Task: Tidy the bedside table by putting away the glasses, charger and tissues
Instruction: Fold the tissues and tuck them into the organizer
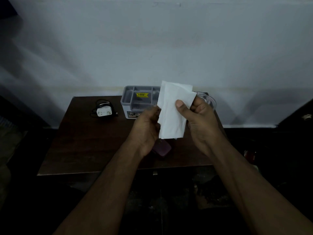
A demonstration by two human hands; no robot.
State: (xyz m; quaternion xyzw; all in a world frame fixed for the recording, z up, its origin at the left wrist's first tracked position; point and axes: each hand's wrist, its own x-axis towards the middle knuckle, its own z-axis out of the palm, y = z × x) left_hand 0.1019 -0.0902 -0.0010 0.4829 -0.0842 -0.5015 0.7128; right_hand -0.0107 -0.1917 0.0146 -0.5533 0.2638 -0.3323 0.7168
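Note:
Both hands hold a white tissue (171,109) upright above the dark wooden bedside table (81,143). My right hand (199,116) pinches its right edge, thumb on the front. My left hand (147,126) grips its left edge. A white charger (104,111) with a coiled black cable lies at the table's back left. A grey organiser box (135,99) with compartments and a yellow price sticker stands at the back, partly hidden by the tissue. A dark maroon case (162,149) lies below my left wrist. No glasses are visible.
A clear round object (210,99) shows behind my right hand at the table's back right. A pale wall rises behind the table. Dark floor surrounds it, with a small reddish item (249,155) at the right.

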